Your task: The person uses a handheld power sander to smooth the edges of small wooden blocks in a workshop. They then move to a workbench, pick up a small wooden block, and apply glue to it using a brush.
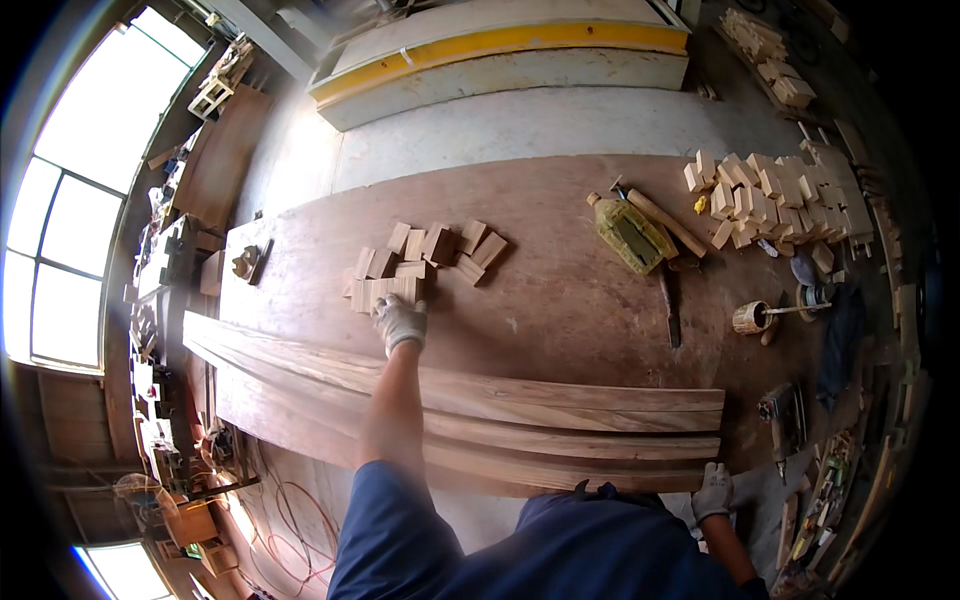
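Note:
My left hand (400, 322), in a pale work glove, reaches over the long boards to a loose group of wooden blocks. Its fingers are closed against the near wooden block (388, 291), and the block hides part of the grip. More small blocks (438, 244) lie just beyond, some tilted against one another. Several long wooden boards (570, 412) lie side by side along the near edge of the worktable (540, 320). At their right end, my gloved right hand (713, 492) is closed at the corner of the nearest board (600, 478); its palm side is hidden.
A large block pile (765, 200) fills the far right. Closer are a yellow-green bundle (632, 235), a hammer (665, 220), a pot with a brush (750, 318) and a power drill (783, 420). A small hand plane (248, 262) sits at left. Hoses (290, 530) trail below.

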